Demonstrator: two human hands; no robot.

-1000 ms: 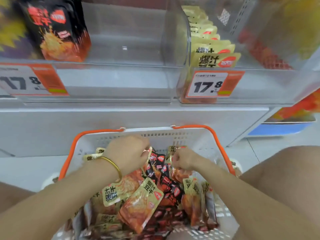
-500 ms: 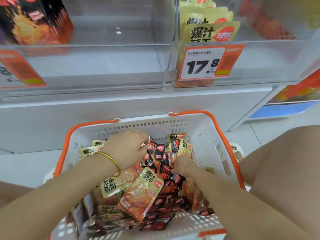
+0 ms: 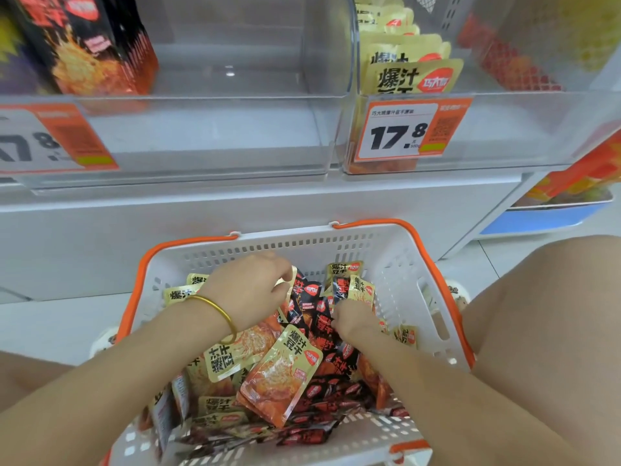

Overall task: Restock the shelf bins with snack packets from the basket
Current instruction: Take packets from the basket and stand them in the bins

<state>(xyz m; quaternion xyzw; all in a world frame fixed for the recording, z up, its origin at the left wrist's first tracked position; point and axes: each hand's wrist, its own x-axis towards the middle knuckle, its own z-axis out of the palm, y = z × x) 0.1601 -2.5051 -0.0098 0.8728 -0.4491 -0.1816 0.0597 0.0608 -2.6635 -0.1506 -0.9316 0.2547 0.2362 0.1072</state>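
Observation:
A white basket (image 3: 396, 264) with orange handles sits low in the head view, heaped with yellow snack packets (image 3: 285, 368) and black snack packets (image 3: 319, 391). My left hand (image 3: 252, 290), with a gold bangle on the wrist, is inside the basket at the far side, its fingers curled round packet edges. My right hand (image 3: 353, 321) is buried among the packets beside it and grips a small upright bunch of black and yellow ones (image 3: 353, 287). Above, the left clear shelf bin (image 3: 218, 136) holds black packets (image 3: 97, 48) only at its left end. The right bin (image 3: 524, 129) has a row of yellow packets (image 3: 413, 75).
Orange and white price tags reading 17.8 hang on the bin fronts (image 3: 403, 132). A white shelf base (image 3: 235, 213) rises just behind the basket. My bare knee (image 3: 554, 314) is at the right, close to the basket's side. A blue tray (image 3: 537, 220) of goods lies low at the right.
Both hands have sunk lower into the basket among the packets. The right hand has moved down and nearer. The view has dropped, so the basket shows more fully.

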